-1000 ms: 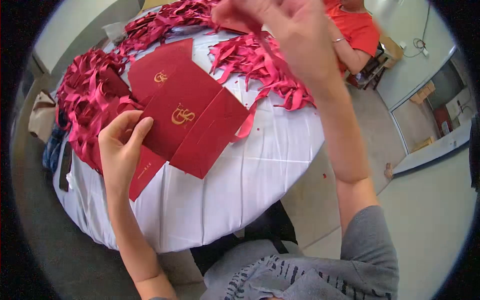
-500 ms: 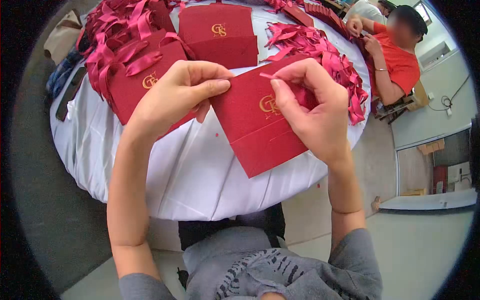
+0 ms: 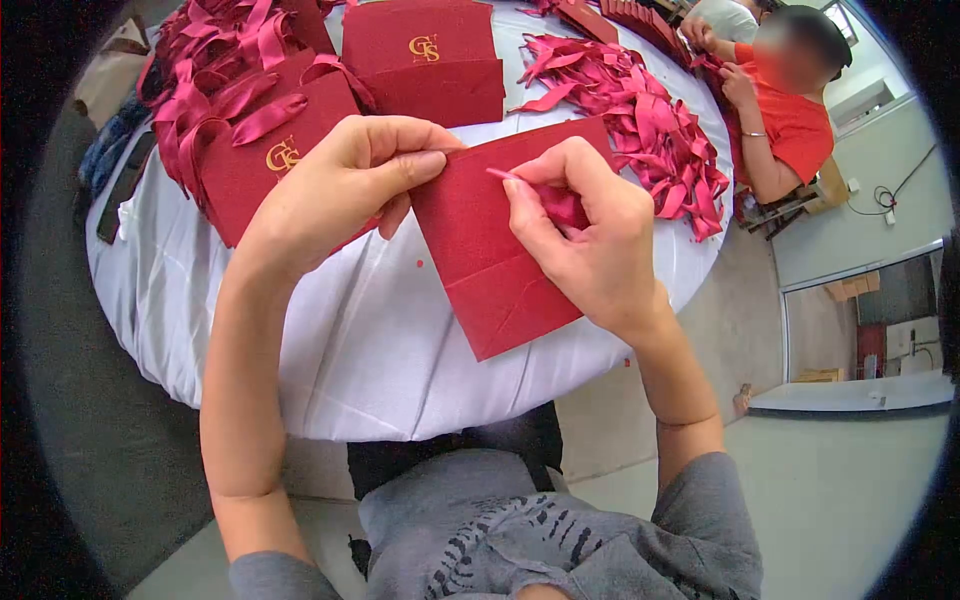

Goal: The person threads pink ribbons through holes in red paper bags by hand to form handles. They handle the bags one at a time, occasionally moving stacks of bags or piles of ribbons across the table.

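Observation:
A red paper bag [image 3: 490, 290] hangs tilted over the white-covered table, its upper left corner pinched between the thumb and fingers of my left hand [image 3: 365, 185]. In front of the bag's upper part, my right hand [image 3: 590, 235] pinches a pink ribbon [image 3: 500, 174]; its short end sticks out past the thumb and more of it shows under the curled fingers. The ribbon end lies close to the bag's face, and whether it touches is unclear. My right hand covers the bag's gold print.
Red bags with ribbons [image 3: 250, 170] pile at the left, and more bags [image 3: 425, 65] lie at the back. Loose pink ribbons [image 3: 650, 130] heap at the right. Beyond them, a person in red [image 3: 790, 120] works at the table edge. The white tablecloth [image 3: 370, 330] hangs in folds.
My right hand has moved left across the bag with the ribbon, now covering the gold print. My left hand keeps its pinch on the corner. The whole view has shifted slightly.

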`<state>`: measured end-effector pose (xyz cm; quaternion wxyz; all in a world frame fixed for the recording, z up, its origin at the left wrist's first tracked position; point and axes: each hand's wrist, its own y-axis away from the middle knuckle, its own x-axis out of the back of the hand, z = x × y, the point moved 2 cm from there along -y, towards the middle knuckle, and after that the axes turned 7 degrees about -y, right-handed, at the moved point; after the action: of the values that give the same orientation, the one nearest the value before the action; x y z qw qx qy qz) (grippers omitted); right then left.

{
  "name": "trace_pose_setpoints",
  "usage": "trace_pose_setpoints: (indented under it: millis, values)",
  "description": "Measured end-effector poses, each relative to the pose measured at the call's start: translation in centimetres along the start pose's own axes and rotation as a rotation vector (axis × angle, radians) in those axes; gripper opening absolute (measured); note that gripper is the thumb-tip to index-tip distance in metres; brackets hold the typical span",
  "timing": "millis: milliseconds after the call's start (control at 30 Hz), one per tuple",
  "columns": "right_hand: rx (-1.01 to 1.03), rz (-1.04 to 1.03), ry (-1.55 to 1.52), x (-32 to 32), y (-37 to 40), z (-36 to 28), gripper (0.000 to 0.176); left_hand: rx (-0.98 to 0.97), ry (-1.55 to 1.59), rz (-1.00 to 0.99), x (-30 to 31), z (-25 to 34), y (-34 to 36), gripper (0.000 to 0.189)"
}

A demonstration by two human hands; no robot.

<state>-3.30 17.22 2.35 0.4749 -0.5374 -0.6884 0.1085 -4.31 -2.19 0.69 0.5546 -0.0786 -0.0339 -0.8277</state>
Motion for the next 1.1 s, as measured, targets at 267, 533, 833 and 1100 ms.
trace_pose_setpoints:
  millis: [267,533,833,1100]
  values:
    - [0.028,-0.033,0.025,-0.4,0.1,-0.3,0.012,0.008,-0.011,-0.007,-0.3,0.4,0.1,0.020]
    - [0.124,-0.094,0.256,0.0,-0.2,-1.4,0.013,-0.005,-0.124,0.110,-1.3,2.1,0.9,0.022]
    - [0.235,-0.162,0.349,0.7,-0.9,-2.6,0.016,-0.051,-0.188,0.181,-2.1,3.3,1.6,0.018]
    - [0.153,-0.227,0.434,0.4,-1.1,-3.6,0.017,-0.230,-0.349,0.306,-3.0,2.7,1.7,0.018]
